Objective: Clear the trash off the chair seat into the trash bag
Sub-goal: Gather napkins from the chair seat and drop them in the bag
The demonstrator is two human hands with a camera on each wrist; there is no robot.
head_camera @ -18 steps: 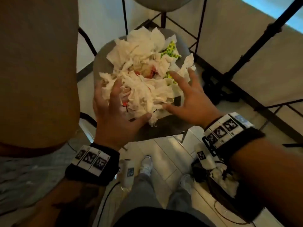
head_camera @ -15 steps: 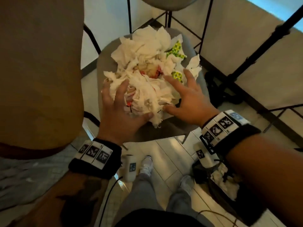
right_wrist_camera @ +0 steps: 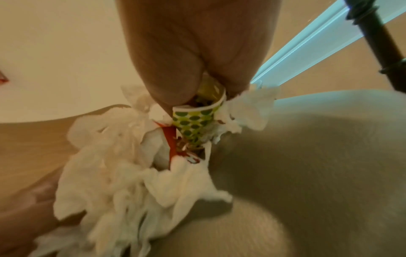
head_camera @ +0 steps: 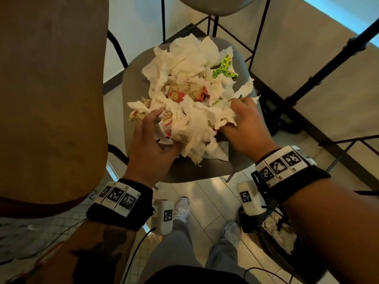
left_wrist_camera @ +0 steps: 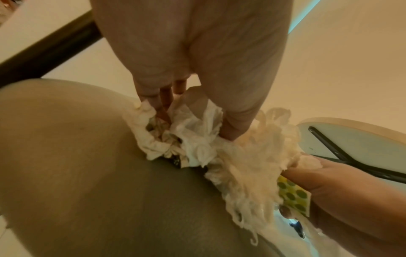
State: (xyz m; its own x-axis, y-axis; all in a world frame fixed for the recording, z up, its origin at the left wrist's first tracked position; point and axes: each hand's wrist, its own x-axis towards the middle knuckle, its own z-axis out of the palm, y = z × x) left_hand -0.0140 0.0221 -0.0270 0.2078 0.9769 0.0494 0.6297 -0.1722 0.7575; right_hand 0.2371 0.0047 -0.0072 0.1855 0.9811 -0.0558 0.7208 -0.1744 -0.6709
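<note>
Chair seat [head_camera: 139, 83]: grey, rounded; landmark for all places below.
Trash [head_camera: 190, 83]: heap of crumpled white tissue, brown paper, red-and-white scraps; spread over the middle and near half of the chair seat.
Dotted paper cup [head_camera: 223, 67]: green-and-yellow pieces at the far right of the chair seat; another piece [right_wrist_camera: 193, 121] seen from the right wrist, crushed under the thumb.
Left hand [head_camera: 151, 148]: at the near left of the chair seat; grip curled into tissue, fingers [left_wrist_camera: 162, 99] sunk in the heap.
Right hand [head_camera: 244, 128]: at the near right of the chair seat; grip closed on tissue and dotted cup.
Trash bag [head_camera: 287, 257]: black, on the floor below the chair seat's near right corner; white tissue inside.
Second chair [head_camera: 215, 7]: beyond the chair seat's far edge.
Shoes [head_camera: 182, 206]: on the floor, nearer than the chair seat.
</note>
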